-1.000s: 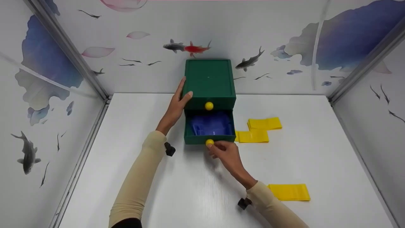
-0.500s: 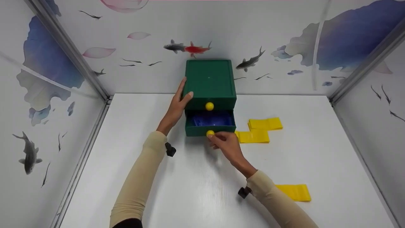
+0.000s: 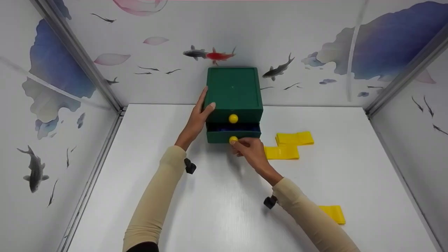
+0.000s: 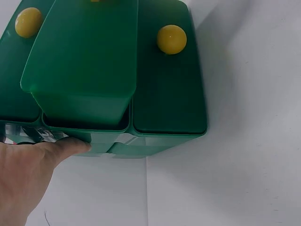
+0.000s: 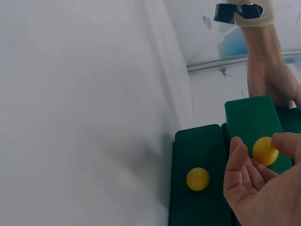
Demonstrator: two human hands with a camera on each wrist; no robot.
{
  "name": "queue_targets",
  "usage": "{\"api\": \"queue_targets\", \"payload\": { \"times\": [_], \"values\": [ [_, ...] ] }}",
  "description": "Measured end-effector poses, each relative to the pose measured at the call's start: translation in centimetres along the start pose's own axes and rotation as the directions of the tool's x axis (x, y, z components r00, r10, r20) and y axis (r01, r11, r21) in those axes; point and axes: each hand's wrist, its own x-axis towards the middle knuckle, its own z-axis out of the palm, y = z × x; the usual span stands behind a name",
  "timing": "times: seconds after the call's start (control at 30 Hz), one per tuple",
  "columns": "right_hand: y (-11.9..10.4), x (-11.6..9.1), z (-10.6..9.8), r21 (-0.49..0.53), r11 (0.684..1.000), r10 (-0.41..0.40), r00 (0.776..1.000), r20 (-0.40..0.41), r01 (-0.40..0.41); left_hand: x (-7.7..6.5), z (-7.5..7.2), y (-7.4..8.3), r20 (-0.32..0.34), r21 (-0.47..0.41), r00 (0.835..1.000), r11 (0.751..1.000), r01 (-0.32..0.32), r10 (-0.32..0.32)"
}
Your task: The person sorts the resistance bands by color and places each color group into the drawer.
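At the green cabinet, a right hand pinches the middle drawer's yellow knob

On the cabinet's front, three drawers are stacked. The middle drawer stands partly out, with something dark blue showing in the narrow opening. The right hand's thumb and fingertips close on its knob; the remaining fingers bend below the knob.

Along the cabinet's left side lies the left hand, its index finger straight against that side and its thumb reaching the front upper corner. The head view hides its other fingers, so I cannot tell how they lie.

Above the middle drawer, the upper drawer sits flush, with a matching upper knob. Below it, the bottom drawer is also pushed in, with its lower knob.

To the right of the cabinet, two yellow folded strips overlap on the white table. Nearer the person than the cabinet, and farther right, a third yellow strip is partly covered by the right beige sleeve. Behind the cabinet rises a pale wall printed with fish and petals.
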Motion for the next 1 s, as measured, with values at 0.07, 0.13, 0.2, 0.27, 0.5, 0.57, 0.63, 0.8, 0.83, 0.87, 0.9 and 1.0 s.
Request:
{"api": "queue_targets", "payload": {
  "times": [0.07, 0.13, 0.2, 0.27, 0.5, 0.57, 0.63, 0.8, 0.83, 0.87, 0.9, 1.0],
  "values": [
    [-0.2, 0.3, 0.1, 0.001, 1.0, 0.007, 1.0, -0.002, -0.007, 0.0, 0.0, 0.1, -0.001, 0.002, 1.0, 1.0, 0.002, -0.002],
    [-0.3, 0.7, 0.1, 0.002, 1.0, 0.011, 1.0, -0.001, -0.011, 0.0, -0.1, 0.1, -0.001, 0.005, 1.0, 1.0, 0.004, -0.004],
    [-0.3, 1.0, 0.1, 0.003, 1.0, 0.013, 1.0, 0.0, -0.013, 0.0, -0.2, 0.2, 0.0, 0.004, 1.0, 1.0, 0.003, -0.003],
    [-0.3, 1.4, 0.0, 0.01, 1.0, 0.015, 1.0, 0.003, -0.015, 0.0, -0.3, 0.1, 0.002, 0.004, 1.0, 1.0, 0.006, -0.006],
    [0.2, 2.5, 0.0, 0.06, 0.997, 0.043, 0.999, 0.005, -0.043, -0.1, -0.3, -0.3, 0.001, 0.013, 1.0, 1.0, 0.024, -0.024],
    [0.4, 2.7, 0.1, 0.064, 0.997, 0.045, 0.999, 0.008, -0.045, -0.2, -0.3, -0.4, -0.001, 0.013, 1.0, 0.999, 0.029, -0.029],
    [0.4, 3.0, 0.1, 0.061, 0.997, 0.046, 0.999, 0.005, -0.046, -0.2, -0.2, -0.4, -0.002, 0.01, 1.0, 0.999, 0.03, -0.03],
    [0.3, 3.6, 0.1, 0.052, 0.996, 0.067, 0.998, -0.022, -0.066, -0.3, -0.1, -0.2, 0.005, -0.006, 1.0, 1.0, 0.024, -0.024],
    [0.3, 3.7, 0.1, 0.056, 0.996, 0.065, 0.998, -0.026, -0.063, -0.3, -0.1, -0.1, 0.005, -0.008, 1.0, 1.0, 0.024, -0.024],
    [0.2, 3.8, 0.1, 0.057, 0.997, 0.061, 0.998, -0.031, -0.059, -0.3, -0.1, -0.1, 0.006, -0.007, 1.0, 1.0, 0.025, -0.025],
    [0.2, 3.9, 0.1, 0.06, 0.997, 0.054, 0.998, -0.035, -0.052, -0.3, -0.1, 0.0, 0.006, -0.006, 1.0, 1.0, 0.028, -0.028],
    [0.2, 4.2, 0.1, 0.06, 0.998, 0.027, 0.999, -0.038, -0.025, -0.1, -0.1, 0.0, 0.002, 0.0, 0.999, 0.999, 0.033, -0.033]
  ]
}}
